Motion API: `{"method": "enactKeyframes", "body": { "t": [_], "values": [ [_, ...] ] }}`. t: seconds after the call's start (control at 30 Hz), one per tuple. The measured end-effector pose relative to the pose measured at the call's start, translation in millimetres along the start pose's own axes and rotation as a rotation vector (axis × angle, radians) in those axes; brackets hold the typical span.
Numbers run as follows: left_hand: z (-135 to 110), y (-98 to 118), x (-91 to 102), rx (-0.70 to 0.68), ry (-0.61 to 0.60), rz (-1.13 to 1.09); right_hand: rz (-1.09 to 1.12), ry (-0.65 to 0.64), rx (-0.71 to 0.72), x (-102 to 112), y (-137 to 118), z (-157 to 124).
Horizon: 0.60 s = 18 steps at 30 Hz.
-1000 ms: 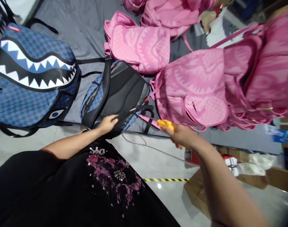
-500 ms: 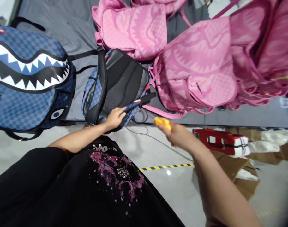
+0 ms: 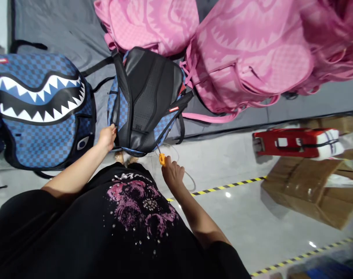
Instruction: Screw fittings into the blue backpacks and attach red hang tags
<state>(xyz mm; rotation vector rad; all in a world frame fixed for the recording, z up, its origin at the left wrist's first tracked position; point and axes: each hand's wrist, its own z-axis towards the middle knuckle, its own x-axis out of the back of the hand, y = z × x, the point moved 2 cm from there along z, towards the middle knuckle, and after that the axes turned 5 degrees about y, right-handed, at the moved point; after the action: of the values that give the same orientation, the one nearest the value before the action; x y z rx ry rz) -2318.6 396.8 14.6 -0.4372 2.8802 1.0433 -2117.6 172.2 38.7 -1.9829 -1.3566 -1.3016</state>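
A blue-and-black checkered backpack [image 3: 153, 89] lies in front of me with its padded black back panel and shoulder straps facing up. My left hand [image 3: 107, 138] is closed at its lower left side, fingers curled against the edge. In my right hand [image 3: 173, 173] is a small orange-handled tool [image 3: 162, 159], its thin dark tip pointing at the backpack's lower right edge. Whether the tip touches the fabric, I cannot tell. Left of it, another blue checkered backpack [image 3: 45, 135] shows a shark-mouth print.
Pink shark-print backpacks [image 3: 257, 50] fill the grey-covered table [image 3: 69, 29] behind and to the right. On the floor at right are a red-and-white bundle [image 3: 295, 142] and an open cardboard box [image 3: 307, 186]. Black-and-yellow tape [image 3: 228, 186] crosses the floor.
My left hand has moved from the right strap to the backpack's lower left side. My right hand has brought the orange tool leftward to its lower edge. The view has shifted.
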Motion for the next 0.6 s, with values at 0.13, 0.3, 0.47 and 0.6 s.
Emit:
{"method": "enactKeyframes", "body": {
  "t": [0.13,0.3,0.47,0.6],
  "values": [
    [21.9,11.8,0.0,0.214,-0.091,0.058,0.025,0.018,-0.022,-9.3,-1.5,3.1],
    [23.4,15.6,-7.6,0.335,-0.193,0.088,0.041,0.003,-0.086,-6.2,0.9,8.1],
    [25.8,18.8,-15.6,0.324,-0.269,0.080,0.147,-0.018,-0.077,-5.9,-15.1,37.5],
    [30.3,14.4,-33.3,0.351,-0.351,0.071,0.215,0.015,0.002,-12.2,-14.6,40.9]
  ]
}}
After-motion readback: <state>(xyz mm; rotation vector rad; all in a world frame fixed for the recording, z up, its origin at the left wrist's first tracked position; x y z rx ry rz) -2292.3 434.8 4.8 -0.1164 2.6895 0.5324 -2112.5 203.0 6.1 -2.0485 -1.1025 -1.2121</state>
